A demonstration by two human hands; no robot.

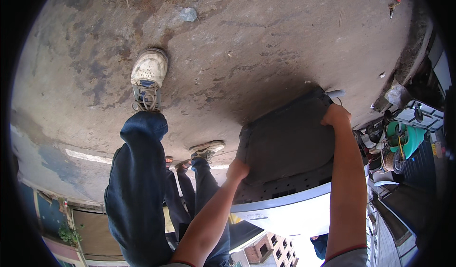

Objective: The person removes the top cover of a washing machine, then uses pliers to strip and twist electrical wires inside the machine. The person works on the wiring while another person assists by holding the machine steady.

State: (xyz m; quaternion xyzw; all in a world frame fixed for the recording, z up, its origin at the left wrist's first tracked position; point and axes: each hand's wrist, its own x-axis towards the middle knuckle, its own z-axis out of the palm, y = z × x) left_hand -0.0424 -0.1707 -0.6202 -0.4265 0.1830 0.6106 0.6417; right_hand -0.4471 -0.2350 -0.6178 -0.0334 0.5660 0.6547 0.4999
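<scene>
A large dark grey, slab-like thing [285, 138] with rounded corners is tilted in front of me. Along its lower edge runs a dark strip with small holes, and below that lies a pale, bright panel [289, 210]; I cannot make out whether the two are joined. My left hand [238, 170] is closed on the slab's left edge. Higher up, my right hand [337, 115] grips the right edge near the far corner. The fingers of both hands are partly hidden. A short grey piece [336, 94] sticks out beyond that corner.
My white shoe [149, 72] and another shoe [209, 148] rest on stained concrete ground [266, 43]. A grey stone [188, 14] lies far off. Bare feet in sandals [183, 164] show behind my leg. At right stand a green tub [412, 139] and wheeled items.
</scene>
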